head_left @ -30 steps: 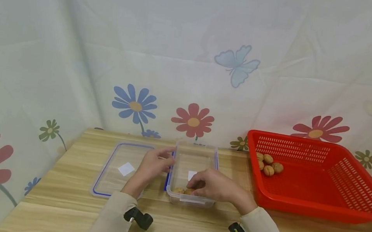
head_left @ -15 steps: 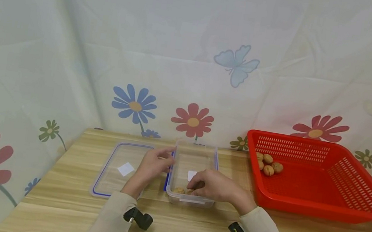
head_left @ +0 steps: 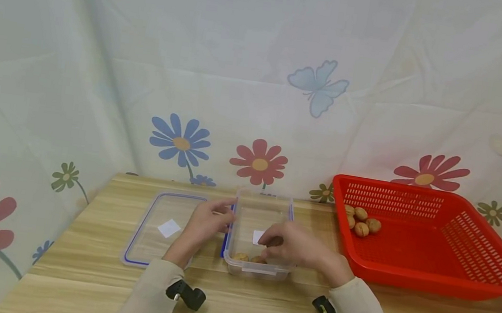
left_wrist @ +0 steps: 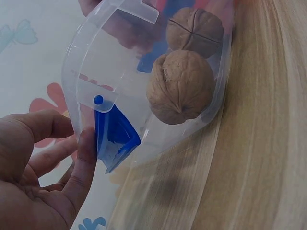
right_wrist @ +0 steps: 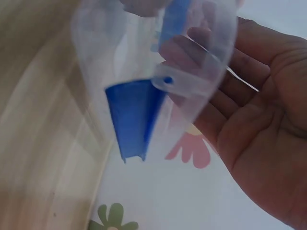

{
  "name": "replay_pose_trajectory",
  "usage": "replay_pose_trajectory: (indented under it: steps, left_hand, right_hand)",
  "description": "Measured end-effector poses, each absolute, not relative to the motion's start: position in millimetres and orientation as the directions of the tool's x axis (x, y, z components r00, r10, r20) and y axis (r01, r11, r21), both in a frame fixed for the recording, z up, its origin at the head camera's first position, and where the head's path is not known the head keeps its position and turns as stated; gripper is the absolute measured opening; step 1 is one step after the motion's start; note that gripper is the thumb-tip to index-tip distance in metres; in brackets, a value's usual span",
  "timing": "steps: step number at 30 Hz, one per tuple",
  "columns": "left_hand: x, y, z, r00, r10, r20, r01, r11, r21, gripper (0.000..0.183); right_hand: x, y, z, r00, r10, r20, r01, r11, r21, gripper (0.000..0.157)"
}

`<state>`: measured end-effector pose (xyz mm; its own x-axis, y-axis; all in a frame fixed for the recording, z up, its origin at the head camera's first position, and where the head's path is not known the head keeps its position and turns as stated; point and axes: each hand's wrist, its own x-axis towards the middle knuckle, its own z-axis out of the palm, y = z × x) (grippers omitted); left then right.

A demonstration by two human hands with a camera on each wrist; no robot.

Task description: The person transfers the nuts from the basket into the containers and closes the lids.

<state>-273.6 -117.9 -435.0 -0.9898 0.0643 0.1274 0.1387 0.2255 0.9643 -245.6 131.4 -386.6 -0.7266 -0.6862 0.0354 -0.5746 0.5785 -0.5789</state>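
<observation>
Flowered cloth [head_left: 228, 42] backs a wood-grain counter [head_left: 254, 310] bearing a clear box [head_left: 260, 268] with two walnuts [left_wrist: 180, 87] at its near end. Left hand [head_left: 208, 219]: fingers slack, touching the box's left side. Right hand [head_left: 295, 244]: fingers loosely bent, over its right side.

Head view looks down; close wrist views share the box [head_left: 260, 267].

Clear box [head_left: 264, 216] — walnuts [head_left: 240, 256] inside, red basket [head_left: 434, 280] alongside
</observation>
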Motion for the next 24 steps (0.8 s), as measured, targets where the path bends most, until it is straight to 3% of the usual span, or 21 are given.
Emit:
replay_pose_trajectory:
  steps: [24]
  left_hand:
    - [-272,-118,-433,-0.987,0.056,0.148,0.156,0.185,0.97,0.044]
  right_hand:
    - [-232,179,-339,-0.831,-0.513,0.217,-0.53,0.609,-0.59,0.025]
